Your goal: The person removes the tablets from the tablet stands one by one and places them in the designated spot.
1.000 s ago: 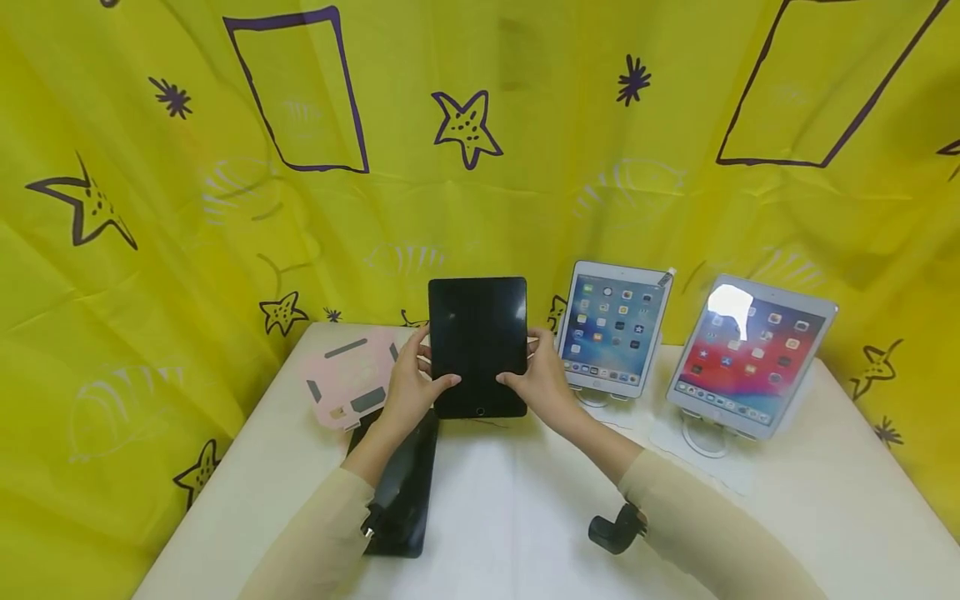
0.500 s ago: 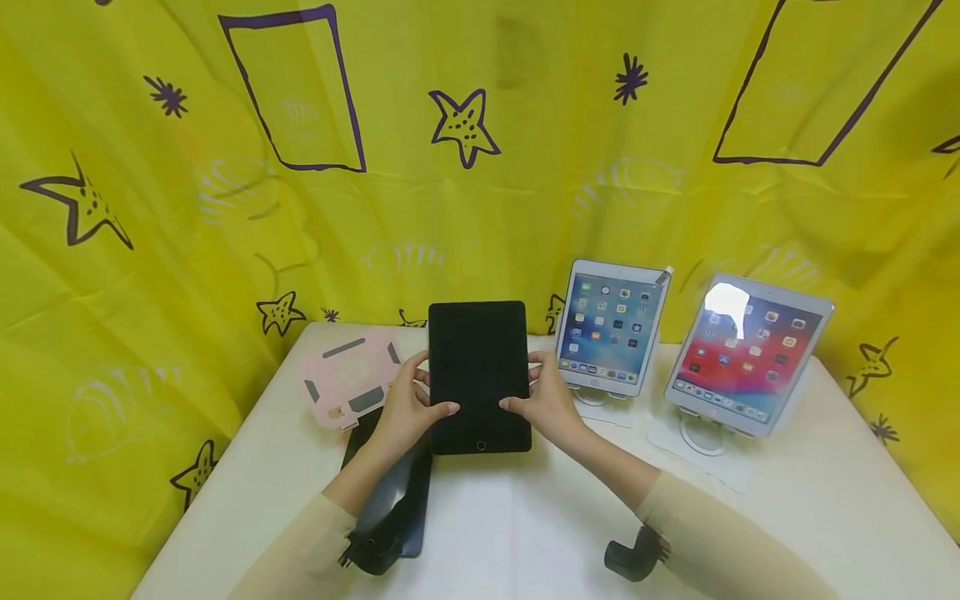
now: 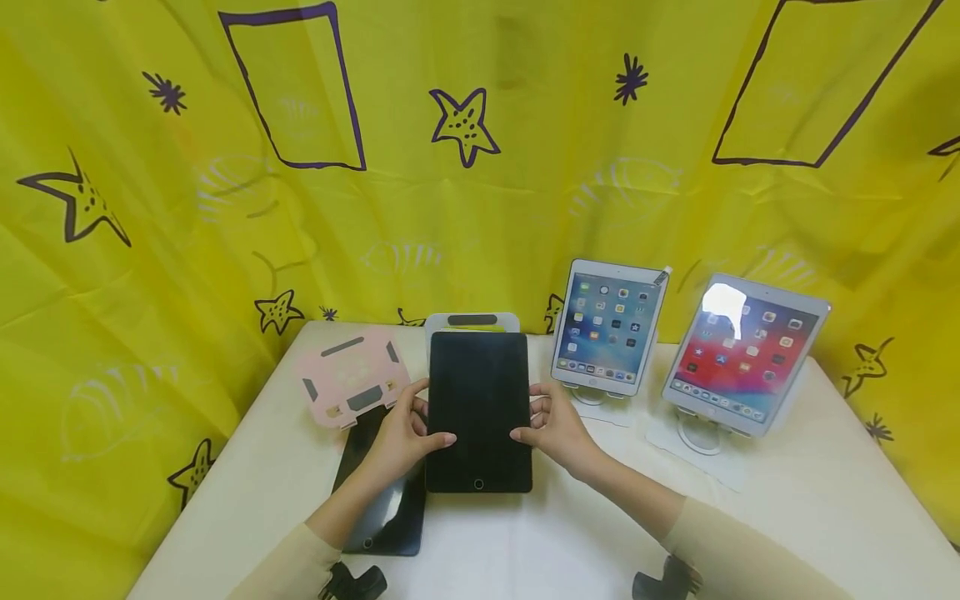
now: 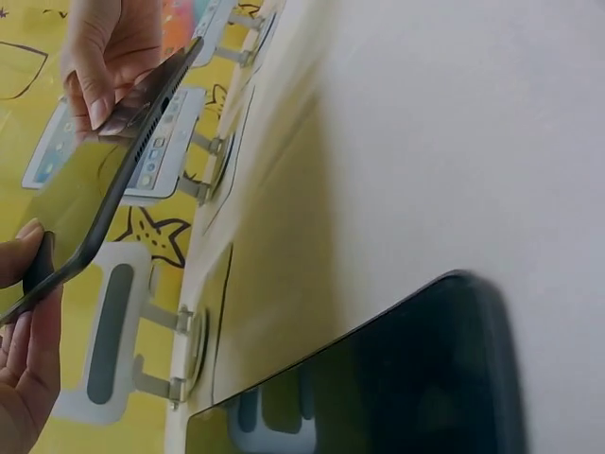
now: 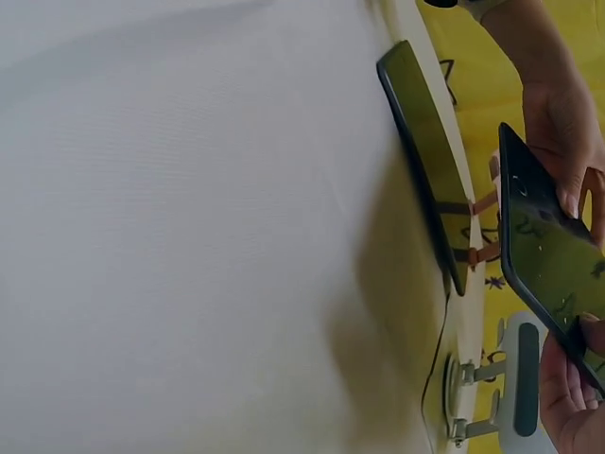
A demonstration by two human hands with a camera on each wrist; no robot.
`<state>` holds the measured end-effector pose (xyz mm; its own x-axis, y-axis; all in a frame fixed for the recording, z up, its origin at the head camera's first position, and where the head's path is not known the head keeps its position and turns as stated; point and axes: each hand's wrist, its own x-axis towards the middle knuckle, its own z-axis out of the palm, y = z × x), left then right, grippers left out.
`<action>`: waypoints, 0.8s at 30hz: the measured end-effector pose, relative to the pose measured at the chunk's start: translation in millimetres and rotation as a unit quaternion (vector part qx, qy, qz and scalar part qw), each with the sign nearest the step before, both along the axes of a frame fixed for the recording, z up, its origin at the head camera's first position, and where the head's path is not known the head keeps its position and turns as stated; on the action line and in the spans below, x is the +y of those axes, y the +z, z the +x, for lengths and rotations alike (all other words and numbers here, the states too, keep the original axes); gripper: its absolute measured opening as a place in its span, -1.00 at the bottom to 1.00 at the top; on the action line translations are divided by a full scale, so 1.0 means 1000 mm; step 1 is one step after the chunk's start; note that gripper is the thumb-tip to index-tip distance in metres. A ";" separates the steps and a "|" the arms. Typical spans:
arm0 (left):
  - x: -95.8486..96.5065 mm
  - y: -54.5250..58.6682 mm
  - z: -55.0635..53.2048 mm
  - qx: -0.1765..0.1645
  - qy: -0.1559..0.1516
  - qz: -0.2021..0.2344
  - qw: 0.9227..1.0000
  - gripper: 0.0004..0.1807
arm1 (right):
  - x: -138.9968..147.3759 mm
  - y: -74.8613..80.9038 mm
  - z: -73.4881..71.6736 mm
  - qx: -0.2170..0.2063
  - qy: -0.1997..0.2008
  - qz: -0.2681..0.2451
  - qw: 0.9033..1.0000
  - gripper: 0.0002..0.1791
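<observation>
A black tablet (image 3: 480, 400) with a dark screen and a round home button is held between both hands. My left hand (image 3: 405, 433) grips its left edge, thumb on the screen and fingers behind. On the right edge, my right hand (image 3: 558, 429) grips it the same way. In the left wrist view the tablet (image 4: 104, 180) is raised above the table, tilted. Behind it stands a white tablet stand (image 3: 510, 322) with a dark pad, mostly hidden in the head view; its arms and round base (image 4: 196, 352) show in the left wrist view.
Another black tablet (image 3: 386, 517) lies at the left, below a pink stand (image 3: 352, 371) with dark pads. To the right, two white tablets with lit screens, one blue (image 3: 611, 325) and one red (image 3: 746, 350), rest on stands. A yellow curtain (image 3: 525, 225) hangs behind the table.
Both hands have brought the black tablet down and toward the person, away from the stand. The white stand's top has come into view behind it.
</observation>
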<state>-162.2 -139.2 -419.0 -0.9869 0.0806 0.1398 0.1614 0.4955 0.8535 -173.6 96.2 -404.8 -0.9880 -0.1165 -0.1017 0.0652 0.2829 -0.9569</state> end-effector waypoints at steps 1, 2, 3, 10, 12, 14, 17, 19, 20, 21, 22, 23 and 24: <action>0.000 -0.001 0.002 -0.004 -0.003 0.001 1.000 -0.12 | 0.001 -0.001 0.002 -0.008 0.002 -0.004 1.000 -0.31; 0.000 -0.002 0.003 -0.008 -0.006 0.001 1.000 -0.12 | 0.002 -0.002 0.003 -0.016 0.004 -0.005 1.000 -0.32; 0.000 -0.003 0.005 -0.012 -0.008 0.004 1.000 -0.12 | 0.002 -0.003 0.005 -0.025 0.007 -0.008 1.000 -0.32; -0.002 -0.010 0.015 -0.052 -0.023 0.027 0.998 -0.10 | 0.009 -0.009 0.015 -0.068 0.024 -0.020 0.997 -0.33; -0.003 -0.012 0.018 -0.067 -0.036 0.037 0.996 -0.10 | 0.011 -0.011 0.018 -0.074 0.030 -0.021 0.997 -0.34; -0.004 -0.015 0.020 -0.082 -0.052 0.053 0.994 -0.11 | 0.012 -0.013 0.021 -0.079 0.036 -0.022 0.996 -0.33; -0.006 -0.019 0.025 -0.099 -0.076 0.071 0.990 -0.11 | 0.013 -0.017 0.026 -0.090 0.045 -0.020 0.995 -0.32; -0.007 -0.022 0.027 -0.108 -0.087 0.078 0.987 -0.11 | 0.014 -0.019 0.029 -0.094 0.050 -0.016 0.994 -0.31; -0.007 -0.023 0.028 -0.112 -0.091 0.078 0.987 -0.11 | 0.014 -0.021 0.030 -0.096 0.052 -0.014 0.994 -0.30; -0.008 -0.025 0.029 -0.115 -0.093 0.077 0.986 -0.11 | 0.014 -0.023 0.032 -0.098 0.054 -0.014 0.994 -0.29; -0.008 -0.027 0.030 -0.118 -0.095 0.077 0.985 -0.10 | 0.014 -0.024 0.033 -0.100 0.055 -0.015 0.993 -0.29; -0.008 -0.029 0.030 -0.120 -0.096 0.080 0.985 -0.10 | 0.015 -0.026 0.034 -0.101 0.058 -0.017 0.993 -0.28; -0.008 -0.030 0.031 -0.123 -0.095 0.080 0.985 -0.10 | 0.015 -0.028 0.034 -0.103 0.060 -0.020 0.993 -0.28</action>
